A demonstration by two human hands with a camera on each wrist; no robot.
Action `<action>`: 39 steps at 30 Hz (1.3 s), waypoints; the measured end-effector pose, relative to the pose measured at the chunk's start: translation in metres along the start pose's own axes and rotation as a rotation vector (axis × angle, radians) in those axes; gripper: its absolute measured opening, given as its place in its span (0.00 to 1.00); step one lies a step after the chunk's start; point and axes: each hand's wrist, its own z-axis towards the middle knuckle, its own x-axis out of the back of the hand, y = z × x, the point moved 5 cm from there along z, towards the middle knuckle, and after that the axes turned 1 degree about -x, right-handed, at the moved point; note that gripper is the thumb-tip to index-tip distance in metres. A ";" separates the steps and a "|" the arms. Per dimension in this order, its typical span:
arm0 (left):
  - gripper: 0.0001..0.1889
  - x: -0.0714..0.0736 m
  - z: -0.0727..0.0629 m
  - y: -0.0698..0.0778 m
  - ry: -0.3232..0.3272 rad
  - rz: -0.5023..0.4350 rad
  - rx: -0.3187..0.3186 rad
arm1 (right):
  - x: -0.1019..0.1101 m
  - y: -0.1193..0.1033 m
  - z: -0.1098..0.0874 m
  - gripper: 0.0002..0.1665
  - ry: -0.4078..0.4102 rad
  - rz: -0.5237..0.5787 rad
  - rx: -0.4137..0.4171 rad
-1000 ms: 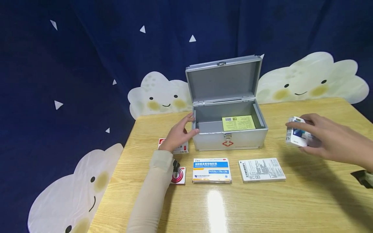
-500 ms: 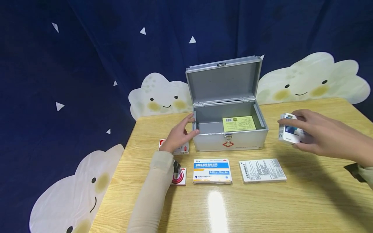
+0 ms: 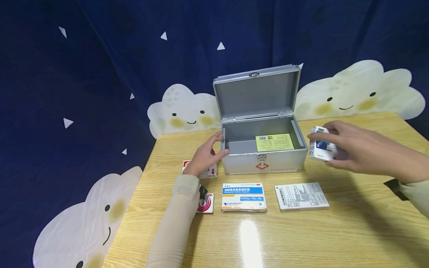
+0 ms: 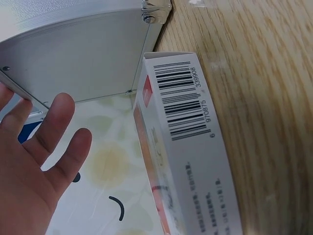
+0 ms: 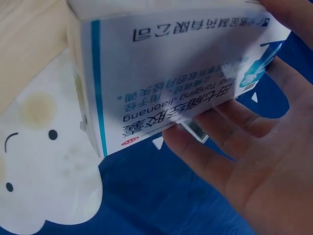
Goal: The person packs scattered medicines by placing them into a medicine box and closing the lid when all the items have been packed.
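Note:
A silver first-aid case stands with its lid up, a red cross on its front. Inside, at the right, lies a yellow-green medicine box. My left hand rests on the case's left rim, thumb at the front corner and fingers at the side. In my right hand is a white-and-blue medicine box, gripped between thumb and fingers above the table, just right of the case. The right wrist view shows printed text and a teal stripe on that medicine box.
On the wooden table lie a blue-and-white capsule box, a white printed box, and a box with red rings. Another red-and-white box sits partly behind my left hand. A dark blue curtain hangs behind.
My right hand has moved left with the white-and-blue medicine box, closer to the case's right side. My left hand has stayed on the left rim.

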 end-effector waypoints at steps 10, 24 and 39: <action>0.40 0.000 -0.002 0.001 0.006 0.005 0.006 | 0.004 -0.018 0.022 0.40 -0.005 -0.008 0.118; 0.40 0.001 -0.004 0.004 -0.011 -0.003 0.013 | -0.004 -0.037 0.040 0.38 -0.070 -0.019 0.211; 0.39 0.003 -0.001 0.005 -0.010 0.048 0.005 | 0.001 -0.057 0.080 0.38 -0.201 0.029 0.217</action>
